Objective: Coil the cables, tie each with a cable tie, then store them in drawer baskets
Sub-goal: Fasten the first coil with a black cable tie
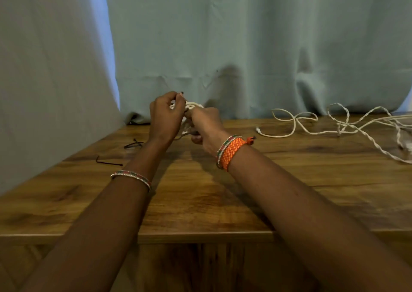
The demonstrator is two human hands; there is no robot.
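Just above the middle of the frame, the left hand (166,115) and the right hand (206,125) meet over the far part of the worktop (200,191). Both have their fingers curled around a small bundle of coiled white cable (190,106), which shows only as a few pale loops between and just behind the knuckles. The left hand pinches at the top of the bundle with thumb and fingertips; the right hand grips it lower down, and a thin dark strand, apparently a cable tie (187,135), runs out beneath its thumb. How far that tie goes round the coil cannot be told, as the hands hide it.

Left of the hands, two more dark ties lie on the wood: one bent tie (133,144) near the left wrist, another tie (108,162) farther toward the left edge. At the right of the frame, well apart from the hands, loose white cables (338,125) sprawl uncoiled, some strands twisted together. A pale green curtain (245,46) hangs behind the worktop across the upper frame.
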